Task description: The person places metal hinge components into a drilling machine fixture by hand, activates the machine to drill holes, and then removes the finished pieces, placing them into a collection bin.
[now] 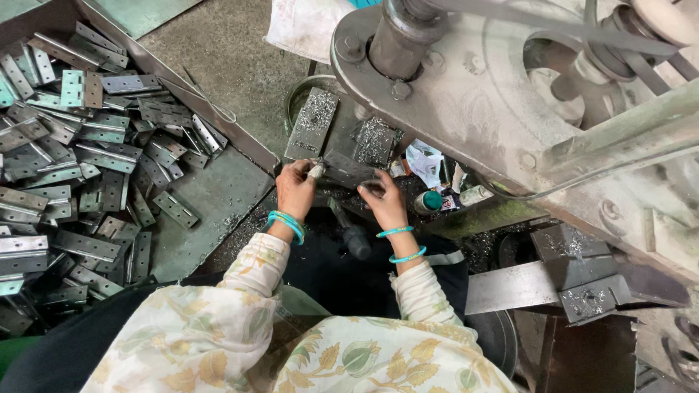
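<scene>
Under a grimy press at the frame's centre, the left hand [295,191] and right hand [386,205] close their fingers on opposite ends of a metal hinge [348,172], probably stiff, light and sharp-edged, best held by its ends.

A flat grey metal hinge plate [348,172] sits just above the middle of the frame, held level and lengthwise between two hands, its long edge running left to right with a slight downward tilt toward the right. Its dull surface looks dusty, and its left end shows a small pale patch. Both ends are covered by fingers.
</scene>
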